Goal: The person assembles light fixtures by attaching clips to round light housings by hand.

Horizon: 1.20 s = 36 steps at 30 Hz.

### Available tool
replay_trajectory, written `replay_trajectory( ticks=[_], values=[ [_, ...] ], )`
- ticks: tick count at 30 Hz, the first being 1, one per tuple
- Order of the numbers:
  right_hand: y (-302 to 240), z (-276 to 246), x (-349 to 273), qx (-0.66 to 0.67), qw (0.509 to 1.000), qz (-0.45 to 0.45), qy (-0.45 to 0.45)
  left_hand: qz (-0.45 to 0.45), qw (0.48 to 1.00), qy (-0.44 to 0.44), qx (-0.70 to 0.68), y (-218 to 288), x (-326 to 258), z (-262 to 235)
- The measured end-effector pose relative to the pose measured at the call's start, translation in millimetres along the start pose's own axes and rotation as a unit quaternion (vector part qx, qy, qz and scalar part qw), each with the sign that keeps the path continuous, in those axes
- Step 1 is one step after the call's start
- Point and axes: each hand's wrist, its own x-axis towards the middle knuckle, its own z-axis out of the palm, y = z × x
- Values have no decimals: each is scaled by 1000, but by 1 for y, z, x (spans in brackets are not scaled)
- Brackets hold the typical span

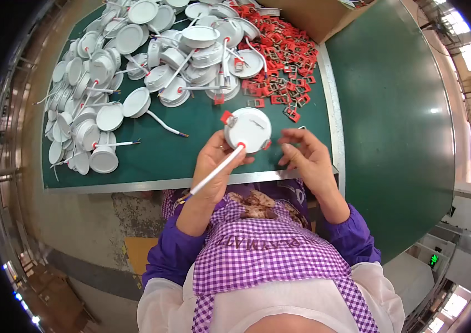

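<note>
Looking down past a long green table [390,139] on the right, with edges bending toward the dark fisheye rim, and onto a green worktable [160,158] framed in pale metal, losing much of its far surface under parts. Finding on its left and far side a heap of white round lamps [130,39], overlapping too thickly for counting and hiding many undersides. Wearing a purple checked apron [268,250], with dark folds below the table edge, hard to make out. Seeing a cardboard box [316,16] at the top, cut off by the frame, beside a spread of red clips [285,61] tangling too closely for telling singly. Gripping a white round lamp [249,130] in the left hand [213,161], above the worktable's near edge, concealing part of the fingers beneath the disc. Holding the right hand [313,161] half open just beside the lamp, bending the fingers and parting thumb from forefinger, with the palm turning mostly out of sight. Letting a white cable [213,175] slant from the held lamp across the left hand, with wire ends barely showing near the wrist. Showing a red side clip [226,117] on the lamp's left and a smaller-looking red piece [267,145] on its right, hard to make out.
</note>
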Motion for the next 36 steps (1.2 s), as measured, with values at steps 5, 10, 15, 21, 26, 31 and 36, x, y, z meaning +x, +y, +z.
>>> replay_trajectory(
  ticks=[5,10,15,21,26,31,36],
  values=[
    [-18,2,16,129,985,36,-110,-16,996,-24,86,-6,0,-1],
    [-41,-15,47,76,989,77,-103,10,985,-69,159,5,1,-5],
    [-152,-74,128,222,937,-271,-15,243,814,77,523,25,28,-13],
    [-120,-42,100,-64,967,-248,6,356,543,101,754,23,69,-25],
    [-35,-51,65,-226,963,-127,75,384,553,98,733,29,63,-26],
    [-18,-56,32,-371,913,-169,15,352,598,78,715,25,19,-25],
    [-1,-57,31,-479,842,-248,-5,264,771,93,572,16,1,-28]
  ],
)
